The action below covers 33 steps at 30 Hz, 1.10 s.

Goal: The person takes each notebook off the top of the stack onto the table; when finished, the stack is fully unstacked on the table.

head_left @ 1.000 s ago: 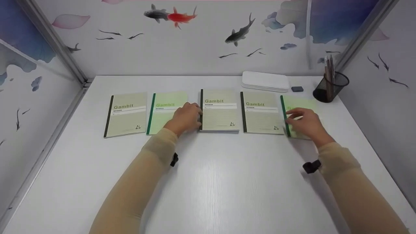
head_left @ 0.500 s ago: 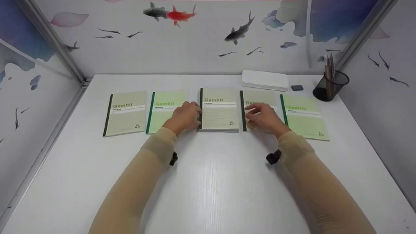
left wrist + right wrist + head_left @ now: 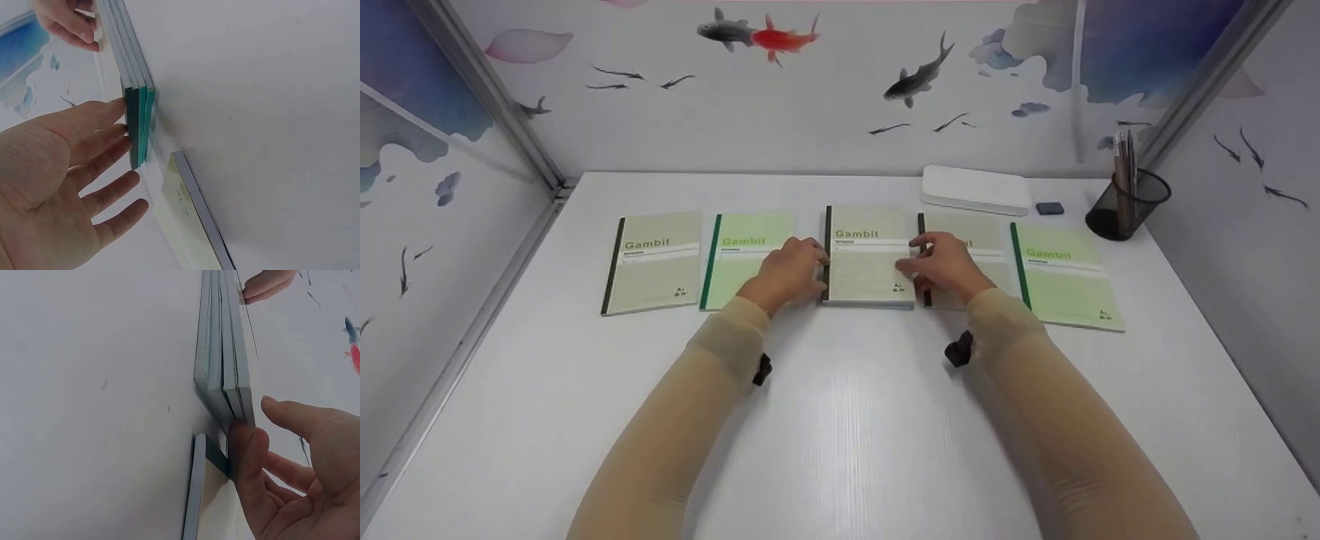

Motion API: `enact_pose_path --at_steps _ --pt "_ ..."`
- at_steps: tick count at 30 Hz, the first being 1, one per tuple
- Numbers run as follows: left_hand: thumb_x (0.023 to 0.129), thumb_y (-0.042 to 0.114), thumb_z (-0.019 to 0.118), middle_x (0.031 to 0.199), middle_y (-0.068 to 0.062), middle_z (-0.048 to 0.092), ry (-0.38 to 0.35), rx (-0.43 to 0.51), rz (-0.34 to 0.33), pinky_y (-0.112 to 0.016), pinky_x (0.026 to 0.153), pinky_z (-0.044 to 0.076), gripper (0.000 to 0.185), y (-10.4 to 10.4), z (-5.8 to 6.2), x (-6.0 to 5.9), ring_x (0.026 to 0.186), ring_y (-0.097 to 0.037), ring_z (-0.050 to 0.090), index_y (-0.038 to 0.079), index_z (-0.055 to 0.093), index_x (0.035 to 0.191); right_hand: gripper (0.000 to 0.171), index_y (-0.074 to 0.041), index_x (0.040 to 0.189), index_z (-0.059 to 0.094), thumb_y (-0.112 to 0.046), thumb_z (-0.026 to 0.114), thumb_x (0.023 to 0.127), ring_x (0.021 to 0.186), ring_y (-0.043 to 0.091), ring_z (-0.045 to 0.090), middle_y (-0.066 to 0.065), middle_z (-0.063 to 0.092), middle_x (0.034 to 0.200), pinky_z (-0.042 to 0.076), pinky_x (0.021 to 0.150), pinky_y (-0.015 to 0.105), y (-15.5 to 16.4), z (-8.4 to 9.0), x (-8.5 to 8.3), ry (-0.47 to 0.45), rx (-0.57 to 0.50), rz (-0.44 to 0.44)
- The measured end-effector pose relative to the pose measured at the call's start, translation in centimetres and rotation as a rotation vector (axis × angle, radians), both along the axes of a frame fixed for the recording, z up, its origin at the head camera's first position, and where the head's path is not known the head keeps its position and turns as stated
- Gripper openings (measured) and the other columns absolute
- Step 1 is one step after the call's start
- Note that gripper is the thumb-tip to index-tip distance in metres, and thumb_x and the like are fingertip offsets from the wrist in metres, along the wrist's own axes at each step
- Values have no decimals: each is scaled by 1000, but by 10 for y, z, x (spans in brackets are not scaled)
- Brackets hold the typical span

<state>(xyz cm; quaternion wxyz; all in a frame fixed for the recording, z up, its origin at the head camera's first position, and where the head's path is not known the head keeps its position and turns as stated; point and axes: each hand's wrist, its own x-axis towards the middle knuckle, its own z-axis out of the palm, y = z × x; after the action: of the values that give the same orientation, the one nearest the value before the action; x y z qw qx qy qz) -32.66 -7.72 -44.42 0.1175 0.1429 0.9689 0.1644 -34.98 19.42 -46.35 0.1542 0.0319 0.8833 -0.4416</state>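
Note:
A stack of notebooks (image 3: 870,274), a beige "Gambit" cover on top, lies mid-table between both hands. My left hand (image 3: 786,274) touches its spine side; the left wrist view shows the fingers (image 3: 101,163) extended, some at the dark and green spines (image 3: 138,121). My right hand (image 3: 952,262) is at the opposite edge. In the right wrist view its fingers (image 3: 247,467) meet the corner of the stack's page edges (image 3: 225,354), while the thumb stands apart. Beneath the right hand is a beige notebook (image 3: 994,259). A green notebook (image 3: 731,262) lies partly behind the left hand.
Another beige notebook (image 3: 652,281) lies far left and a green one (image 3: 1069,281) far right. At the back stand a white case (image 3: 975,190), a dark eraser-like block (image 3: 1049,208) and a black mesh cup (image 3: 1129,206) with pencils. Printed walls enclose the white table (image 3: 840,420).
My right hand has moved left from the far-right green notebook, across the beige one, to the middle stack's right edge. The left hand has stayed at the stack's spine.

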Motion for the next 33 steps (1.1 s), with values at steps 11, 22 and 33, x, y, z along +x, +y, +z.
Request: enact_pose_path --at_steps 11,22,33 --pt "92 25 79 145 -1 59 17 49 -3 -48 118 40 44 -8 0 -2 140 -27 46 13 70 133 61 -11 145 55 -22 81 91 88 19 71 13 69 116 59 77 27 3 4 -3 -26 16 -20" --pt "93 27 78 149 0 56 -27 88 -17 -48 121 37 44 -12 -8 -4 144 -27 43 16 69 135 62 -13 150 52 -23 76 95 86 14 67 8 69 115 58 77 22 22 -6 -10 -131 -122 -56" --pt "93 23 76 149 -1 56 -9 70 -33 -49 121 36 44 -12 -8 -3 144 -28 43 15 68 135 59 -12 150 51 -16 72 95 90 12 68 8 68 123 59 78 23 44 -2 24 -205 -298 -103"
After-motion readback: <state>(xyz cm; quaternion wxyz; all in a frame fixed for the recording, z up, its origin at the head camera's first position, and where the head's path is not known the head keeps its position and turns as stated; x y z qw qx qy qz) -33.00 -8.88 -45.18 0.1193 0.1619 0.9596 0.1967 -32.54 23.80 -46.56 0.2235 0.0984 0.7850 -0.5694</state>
